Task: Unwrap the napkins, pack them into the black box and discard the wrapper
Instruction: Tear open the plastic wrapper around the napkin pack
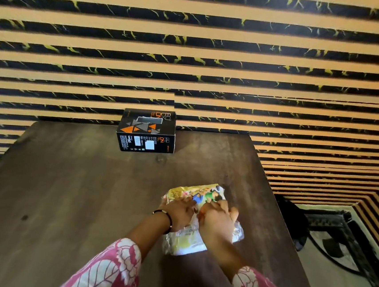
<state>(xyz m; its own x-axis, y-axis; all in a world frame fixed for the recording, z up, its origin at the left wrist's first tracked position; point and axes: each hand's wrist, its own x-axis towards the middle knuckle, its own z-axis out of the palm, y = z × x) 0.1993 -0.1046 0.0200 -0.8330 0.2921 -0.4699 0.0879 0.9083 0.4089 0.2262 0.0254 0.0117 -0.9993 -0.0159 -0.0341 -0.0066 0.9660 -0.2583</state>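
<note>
A pack of napkins in a clear plastic wrapper [199, 191] with a colourful printed top lies on the dark wooden table [75, 190], near the front right. Both hands rest on top of it. My left hand [178, 211] pinches the wrapper near the middle, and my right hand [217, 220] grips the plastic just beside it. The white and yellow near end of the pack [186, 242] shows below my wrists. The black box [147, 131] with orange and grey triangles stands at the table's far edge, against the wall, with its flaps shut.
A wall with black and tan stripes [192, 51] rises right behind the table. To the right, beyond the table edge, a dark ornate piece of furniture and a black cable [326, 253] lie on a pale floor.
</note>
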